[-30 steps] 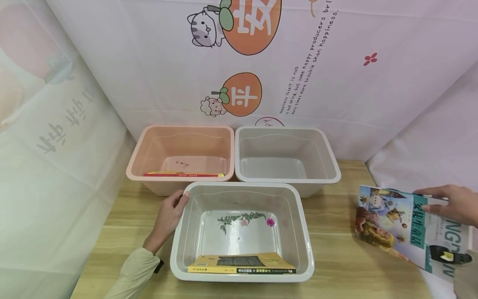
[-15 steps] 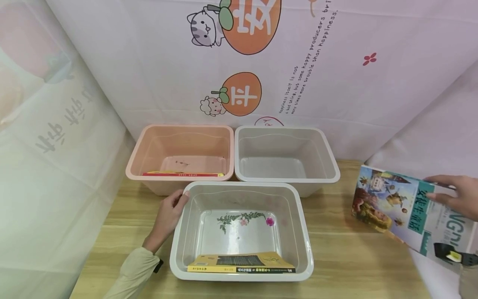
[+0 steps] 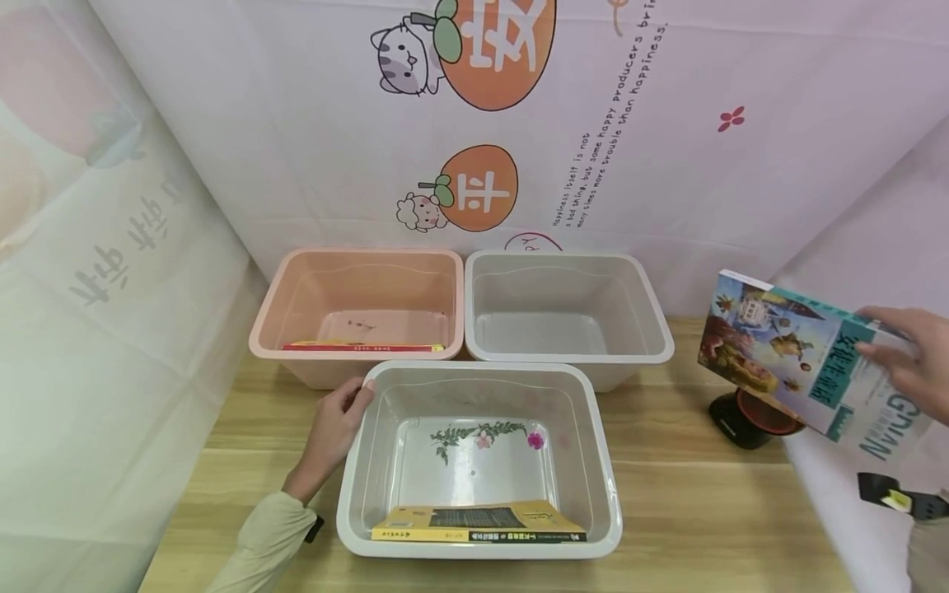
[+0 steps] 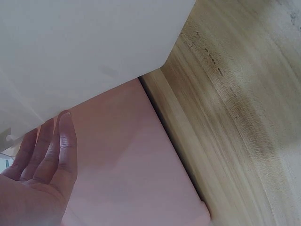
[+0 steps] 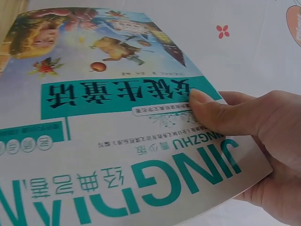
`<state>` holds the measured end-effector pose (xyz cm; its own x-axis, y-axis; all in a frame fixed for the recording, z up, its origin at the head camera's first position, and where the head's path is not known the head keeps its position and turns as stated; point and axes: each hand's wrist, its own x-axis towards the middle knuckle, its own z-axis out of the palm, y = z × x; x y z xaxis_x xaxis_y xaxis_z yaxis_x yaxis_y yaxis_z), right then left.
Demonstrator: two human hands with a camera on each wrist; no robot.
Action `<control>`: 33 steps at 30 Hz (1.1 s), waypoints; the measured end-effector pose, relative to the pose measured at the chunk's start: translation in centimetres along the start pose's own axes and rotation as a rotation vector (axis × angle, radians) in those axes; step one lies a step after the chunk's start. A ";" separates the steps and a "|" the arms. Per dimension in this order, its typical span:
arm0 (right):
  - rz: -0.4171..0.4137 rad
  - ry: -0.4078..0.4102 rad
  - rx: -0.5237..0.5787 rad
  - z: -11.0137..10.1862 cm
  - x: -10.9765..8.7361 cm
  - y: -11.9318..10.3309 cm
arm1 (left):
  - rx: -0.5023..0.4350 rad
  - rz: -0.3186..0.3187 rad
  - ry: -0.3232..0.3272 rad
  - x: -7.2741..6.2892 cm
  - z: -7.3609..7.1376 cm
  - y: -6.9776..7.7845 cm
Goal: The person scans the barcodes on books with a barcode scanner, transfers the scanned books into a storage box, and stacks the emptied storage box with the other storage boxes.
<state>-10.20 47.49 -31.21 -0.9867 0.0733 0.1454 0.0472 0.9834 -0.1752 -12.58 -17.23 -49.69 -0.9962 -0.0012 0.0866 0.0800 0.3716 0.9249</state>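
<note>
My right hand (image 3: pixel 908 358) holds a paperback storybook (image 3: pixel 786 350) above the table's right side, cover up. In the right wrist view, the thumb (image 5: pixel 211 110) lies on the cover near one edge and the other fingers are underneath. My left hand (image 3: pixel 337 428) grips the rim of the front grey plastic bin (image 3: pixel 606 494) near its far left corner. From the left wrist, its fingers (image 4: pixel 68 146) show against the bin's outer wall (image 4: pixel 94 47). Inside that bin, a yellow book (image 3: pixel 474 520) leans along the near wall, with printed flowers on the floor.
Behind stand a pink bin (image 3: pixel 259 346), with thin red and yellow books (image 3: pixel 363 347) at its near wall, and a second grey bin (image 3: pixel 663 350). A black round object with a reddish top (image 3: pixel 749 420) is partly hidden under the storybook. Printed cloth (image 3: pixel 667 189) hangs around the table.
My right hand has lifted the storybook upward, and the black round object has come into view below it. The left hand and the bins have stayed in place.
</note>
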 end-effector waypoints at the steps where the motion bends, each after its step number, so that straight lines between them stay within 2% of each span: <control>1: 0.003 0.010 0.002 -0.1 0.0 -0.2 | -0.002 -0.002 -0.001 0.0 0.0 0.0; 8: 0.008 0.105 -0.014 -0.5 -0.2 -2.1 | -0.008 -0.004 0.004 0.1 0.1 0.0; 11: 0.001 0.171 -0.002 -0.4 -0.5 -2.9 | -0.013 -0.005 -0.005 0.1 0.1 0.0; 16: -0.135 0.381 0.007 0.1 -0.1 -3.8 | 0.005 0.002 -0.006 0.1 0.1 0.0; 19: -0.213 0.498 -0.026 0.3 0.5 -4.5 | 0.013 0.002 -0.002 0.1 0.1 -0.1; 22: -0.231 0.574 -0.086 0.3 1.0 -5.3 | 0.004 -0.002 -0.003 0.0 0.1 -0.1; 25: -0.216 0.612 -0.206 0.2 1.2 -6.2 | -0.003 -0.006 -0.004 0.0 0.1 -0.2; 27: -0.236 0.643 -0.278 0.1 1.4 -6.6 | 0.000 -0.005 -0.001 0.1 0.1 -0.2; 30: -0.325 0.682 -0.360 0.0 1.7 -7.1 | 0.007 0.001 0.007 0.1 0.1 -0.2; 33: -0.436 0.781 -0.323 0.2 2.2 -7.6 | 0.015 0.008 0.010 0.1 0.1 -0.1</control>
<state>-12.81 40.13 -29.73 -0.5497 -0.3356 0.7650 -0.1441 0.9401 0.3088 -12.68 -17.21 -49.81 -0.9952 -0.0081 0.0975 0.0869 0.3853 0.9187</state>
